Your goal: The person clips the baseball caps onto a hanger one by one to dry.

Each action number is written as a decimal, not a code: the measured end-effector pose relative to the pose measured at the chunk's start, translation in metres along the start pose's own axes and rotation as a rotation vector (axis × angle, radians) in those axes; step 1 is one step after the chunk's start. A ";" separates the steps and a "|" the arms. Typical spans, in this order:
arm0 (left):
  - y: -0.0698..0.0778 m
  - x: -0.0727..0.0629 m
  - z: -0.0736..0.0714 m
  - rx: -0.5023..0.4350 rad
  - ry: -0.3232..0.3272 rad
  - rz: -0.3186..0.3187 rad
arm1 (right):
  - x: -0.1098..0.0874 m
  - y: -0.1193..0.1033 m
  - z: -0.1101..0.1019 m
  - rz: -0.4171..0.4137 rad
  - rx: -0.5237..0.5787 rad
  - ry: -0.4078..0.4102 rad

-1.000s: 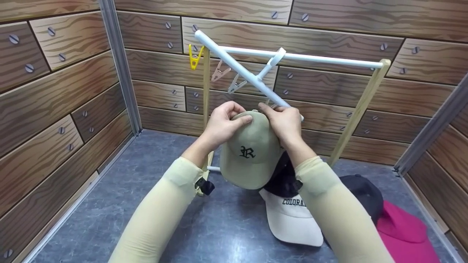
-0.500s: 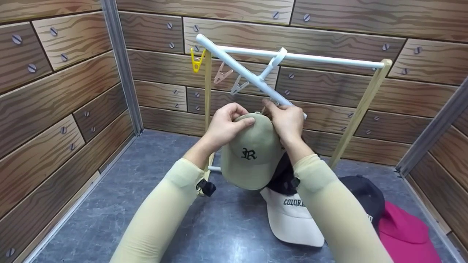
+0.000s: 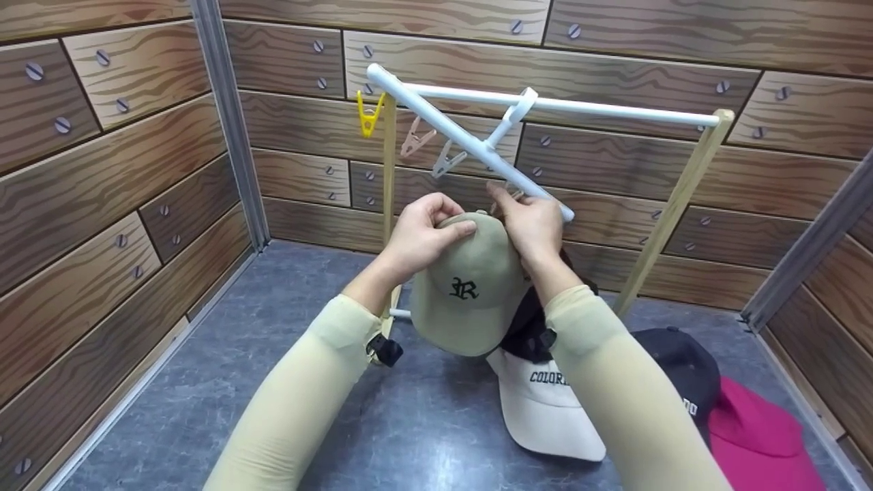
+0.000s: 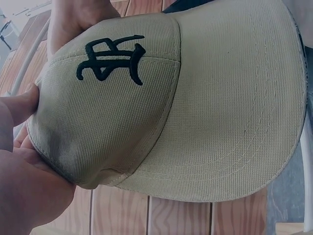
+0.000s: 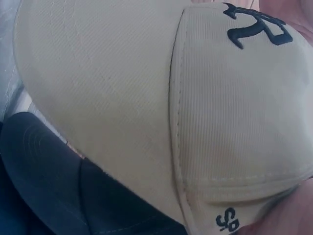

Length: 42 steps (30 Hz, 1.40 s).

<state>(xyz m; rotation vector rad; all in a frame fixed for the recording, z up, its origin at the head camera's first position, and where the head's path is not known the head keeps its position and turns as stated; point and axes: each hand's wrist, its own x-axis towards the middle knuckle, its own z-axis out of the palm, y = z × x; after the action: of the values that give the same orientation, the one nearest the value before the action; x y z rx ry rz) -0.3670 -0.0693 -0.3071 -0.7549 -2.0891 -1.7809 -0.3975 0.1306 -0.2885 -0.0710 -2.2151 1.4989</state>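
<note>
In the head view my left hand (image 3: 426, 232) grips the crown of an olive-beige baseball cap (image 3: 470, 266), thumb on the outside near the top button. The cap hangs brim down, its black embroidered letter facing me. My right hand (image 3: 535, 228) is at the other side of the crown and pinches a pale clothespin (image 3: 516, 196) under the low end of a white clip hanger (image 3: 450, 126). Part of that clothespin is hidden by the fingers. Seen from the left wrist, the left thumb (image 4: 22, 105) presses the crown's edge.
The hanger hooks onto the white bar (image 3: 614, 109) of a wooden-legged rack (image 3: 672, 211). A yellow clothespin (image 3: 369, 116), a pink one (image 3: 416, 140) and a grey one (image 3: 448, 162) dangle from it. A white cap (image 3: 549, 416), black caps (image 3: 682, 368) and a magenta cap (image 3: 757, 429) lie right.
My right fingertips have risen slightly off the crown's top, and more of the clothespin shows between them. The cap sits slightly lower in view; my left hand keeps its grip.
</note>
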 end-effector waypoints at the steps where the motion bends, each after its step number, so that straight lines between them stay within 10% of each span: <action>1: 0.000 0.000 0.000 0.001 -0.003 0.003 | 0.000 0.000 0.000 0.006 -0.013 0.006; 20: -0.002 0.000 -0.001 0.006 -0.002 -0.041 | 0.002 -0.003 -0.007 -0.115 -0.197 -0.039; 42: -0.017 -0.003 -0.004 -0.064 0.007 -0.067 | 0.001 -0.008 -0.010 -0.003 0.398 -0.341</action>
<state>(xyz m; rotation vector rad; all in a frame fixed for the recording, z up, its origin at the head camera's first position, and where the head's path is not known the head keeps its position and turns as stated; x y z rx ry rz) -0.3744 -0.0756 -0.3216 -0.7027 -2.0852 -1.8909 -0.3922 0.1365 -0.2781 0.3369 -2.1060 2.0453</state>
